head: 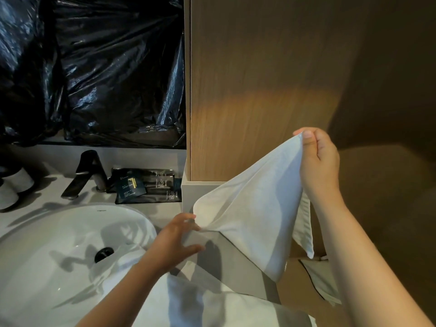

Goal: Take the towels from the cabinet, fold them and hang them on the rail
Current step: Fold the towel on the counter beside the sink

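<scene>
A small white towel (254,208) hangs stretched between my two hands in front of a wooden panel. My right hand (317,159) pinches its upper corner, raised at the right. My left hand (175,239) pinches the lower left edge just above the counter, its other fingers spread. A second white towel (212,305) lies crumpled on the counter edge below my arms. No rail or cabinet opening shows.
A white basin (30,260) with a black drain fills the lower left, a black tap (82,175) behind it. Dark sachets (146,185) lie on the grey counter. Black plastic sheeting (94,67) covers the wall above. The wooden panel (259,79) stands close ahead.
</scene>
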Motion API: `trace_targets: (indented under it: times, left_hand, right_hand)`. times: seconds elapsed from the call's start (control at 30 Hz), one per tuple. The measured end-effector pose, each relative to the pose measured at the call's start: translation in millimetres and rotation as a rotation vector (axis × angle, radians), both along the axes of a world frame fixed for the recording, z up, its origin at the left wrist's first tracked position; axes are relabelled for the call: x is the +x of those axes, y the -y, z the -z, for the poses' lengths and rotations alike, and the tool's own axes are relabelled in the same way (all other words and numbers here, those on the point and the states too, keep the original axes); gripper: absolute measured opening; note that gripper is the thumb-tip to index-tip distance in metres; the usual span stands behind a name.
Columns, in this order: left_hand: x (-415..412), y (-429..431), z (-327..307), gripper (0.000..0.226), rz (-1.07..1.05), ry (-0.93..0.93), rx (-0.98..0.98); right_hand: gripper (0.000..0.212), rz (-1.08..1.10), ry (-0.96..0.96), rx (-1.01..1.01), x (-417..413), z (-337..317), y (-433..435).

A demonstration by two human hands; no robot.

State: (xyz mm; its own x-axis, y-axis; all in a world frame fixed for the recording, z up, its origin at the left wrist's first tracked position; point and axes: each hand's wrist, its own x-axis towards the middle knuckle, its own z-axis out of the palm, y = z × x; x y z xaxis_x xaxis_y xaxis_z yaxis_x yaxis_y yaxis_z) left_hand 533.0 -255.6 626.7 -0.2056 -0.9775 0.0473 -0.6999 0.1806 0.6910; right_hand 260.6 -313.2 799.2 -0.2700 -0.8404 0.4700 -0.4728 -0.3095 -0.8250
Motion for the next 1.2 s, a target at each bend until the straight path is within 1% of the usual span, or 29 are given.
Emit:
trace_targets:
  times: [0.07,0.13,0.2,0.27,0.33,0.43,0.5,0.53,0.6,0.67,0.77,0.83,0.87,0.9,1.03,1.13,1.2]
  left_hand:
    - [-7.1,6.2,2.5,0.050,-0.036,0.043,-0.034]
    - [-11.6,14.3,1.2,0.059,-0.061,0.044,-0.054]
    - [-15.3,22.5,-2.9,0.062,-0.050,0.061,-0.102]
    - [-17.7,29.7,-6.1,0.057,-0.010,0.091,-0.165]
    - [-19.0,35.4,-7.8,0.053,0.020,0.120,-0.177]
    - [-18.2,44.1,-6.7,0.046,-0.010,0.148,-0.092]
    - [-14.4,48.1,-7.6,0.036,-0.064,0.114,-0.020]
    - [-11.9,48.7,-8.5,0.031,-0.077,0.098,-0.014]
    - [-3.7,48.1,-11.3,0.021,-0.089,0.076,-0.058]
    - [4.6,46.0,-19.2,0.013,-0.145,0.024,-0.102]
    - [12.1,50.0,-36.0,0.020,-0.207,-0.018,-0.093]
    - [13.0,55.0,-49.1,0.015,-0.189,0.038,-0.100]
    - [13.2,57.8,-56.4,0.008,-0.185,0.064,-0.128]
    - [13.5,60.0,-64.9,0.006,-0.195,0.064,-0.166]
    - [16.3,74.1,-108.1,0.015,-0.291,0.080,-0.450]
    - [21.0,88.0,-151.9,0.017,-0.292,0.064,-0.551]
    - [23.4,97.4,-179.7,0.016,-0.273,0.136,-0.638]
  right_hand:
    - [0.023,-0.002,0.003,-0.008,-1.3,-1.5,-1.1]
    - [0.023,-0.005,0.001,-0.018,-3.2,-3.6,-2.9]
    - [0.023,-0.007,0.002,-0.029,-5.6,-6.3,-4.5]
    - [0.024,-0.011,0.007,-0.045,-8.0,-9.1,-5.7]
    - [0.024,-0.013,0.005,-0.066,-10.4,-12.0,-6.2]
    - [0.024,-0.012,-0.010,-0.085,-14.7,-14.7,-7.0]
    - [0.024,0.000,-0.022,-0.084,-19.7,-14.9,-6.9]
    - [0.023,0.009,-0.025,-0.080,-22.7,-14.4,-6.7]
    - [0.022,0.031,-0.028,-0.074,-29.0,-12.9,-6.1]
    - [0.021,0.054,-0.027,-0.064,-34.2,-11.7,-5.5]
    - [0.020,0.099,-0.025,-0.068,-39.8,-12.4,-3.9]
    - [0.020,0.134,-0.022,-0.082,-43.4,-16.5,-0.9]
    - [0.020,0.152,-0.024,-0.094,-45.6,-19.9,1.3]
    - [0.021,0.170,-0.025,-0.107,-48.0,-24.0,3.8]
    - [0.022,0.235,-0.016,-0.167,-61.3,-45.4,12.5]
    - [0.022,0.252,0.007,-0.205,-72.8,-61.1,17.1]
    - [0.021,0.250,0.035,-0.210,-79.3,-69.2,20.0]
